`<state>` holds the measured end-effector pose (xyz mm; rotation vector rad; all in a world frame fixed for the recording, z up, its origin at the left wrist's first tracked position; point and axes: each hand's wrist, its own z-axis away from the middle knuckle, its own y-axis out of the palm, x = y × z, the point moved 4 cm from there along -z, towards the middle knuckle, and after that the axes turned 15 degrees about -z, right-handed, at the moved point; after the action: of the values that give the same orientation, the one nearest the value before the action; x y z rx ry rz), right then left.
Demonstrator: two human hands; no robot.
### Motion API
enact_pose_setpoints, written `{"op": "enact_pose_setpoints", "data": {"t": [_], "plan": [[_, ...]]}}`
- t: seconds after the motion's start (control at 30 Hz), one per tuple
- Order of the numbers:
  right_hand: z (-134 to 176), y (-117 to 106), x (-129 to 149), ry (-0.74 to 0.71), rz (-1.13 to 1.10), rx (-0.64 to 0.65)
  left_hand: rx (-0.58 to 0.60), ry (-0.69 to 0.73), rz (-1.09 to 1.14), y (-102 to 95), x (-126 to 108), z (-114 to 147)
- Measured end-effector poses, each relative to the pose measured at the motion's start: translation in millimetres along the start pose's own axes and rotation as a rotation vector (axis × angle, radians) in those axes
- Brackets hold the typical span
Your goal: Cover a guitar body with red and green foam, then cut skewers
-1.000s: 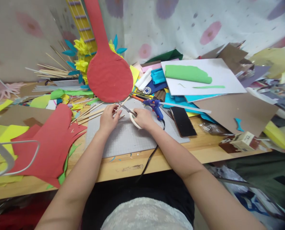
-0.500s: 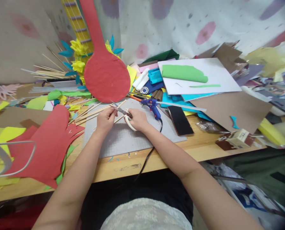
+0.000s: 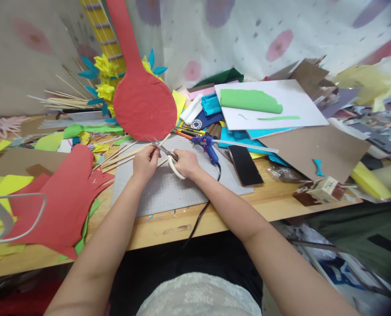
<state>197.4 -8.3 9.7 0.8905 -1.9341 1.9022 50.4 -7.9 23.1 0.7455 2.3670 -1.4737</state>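
Observation:
My right hand (image 3: 186, 163) is closed around the white-handled scissors (image 3: 164, 149), whose metal blades point up and left toward my left hand. Pinched in my left hand (image 3: 145, 164) is a thin wooden stick (image 3: 165, 139); its end shows beyond the blades, and the fingers hide part of it. The blades cross close to the stick, but whether they touch it I cannot tell. Both hands are over a grey cutting board (image 3: 169, 193). More wooden sticks (image 3: 118, 161) lie just left of my left hand.
A blue glue gun (image 3: 207, 147) with a black cord and a phone (image 3: 245, 165) lie to the right. Behind stands a red banjo-shaped piece (image 3: 145, 105). Red paper (image 3: 55, 202) covers the left side. Green paper (image 3: 250, 101) rests on a white board (image 3: 300, 103). A small box (image 3: 318, 191) sits far right.
The whole view has shifted slightly. My hands stay in nearly the same place, and the scissors' lower white handle has swung a little closer to my left hand.

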Motion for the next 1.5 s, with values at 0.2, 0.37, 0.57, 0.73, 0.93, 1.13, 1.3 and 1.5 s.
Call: {"op": "enact_pose_setpoints", "data": {"t": [0.2,0.37,0.57,0.73,0.93,1.13,1.3,1.5], "plan": [[2.4,-3.5,-1.2,-0.049,-0.029,-0.027,-0.071,0.044,0.036,-1.2,-2.6,4.7],[2.5,-1.8,-3.8,-0.085,-0.062,-0.038,0.006,0.08,0.052,0.1,-1.6,2.8],[-1.3,-1.8,-3.6,-0.077,-0.045,-0.025,0.061,0.094,0.081,-0.3,-0.8,-1.8],[-2.5,-1.4,-3.9,-0.025,0.017,-0.005,0.084,0.056,0.065,3.5,3.4,-3.9],[-1.6,-2.8,-2.6,0.006,0.039,-0.016,-0.029,0.014,-0.035,7.9,1.3,0.1],[-0.1,-2.6,-2.9,-0.046,0.004,-0.038,-0.074,0.061,-0.013,8.1,1.9,2.5],[-0.2,-3.7,-5.1,-0.081,-0.024,-0.04,-0.006,0.112,0.021,6.6,1.0,2.3],[-1.3,-0.7,-5.6,-0.067,-0.022,-0.041,-0.012,0.128,0.042,5.4,-0.4,0.8]]}}
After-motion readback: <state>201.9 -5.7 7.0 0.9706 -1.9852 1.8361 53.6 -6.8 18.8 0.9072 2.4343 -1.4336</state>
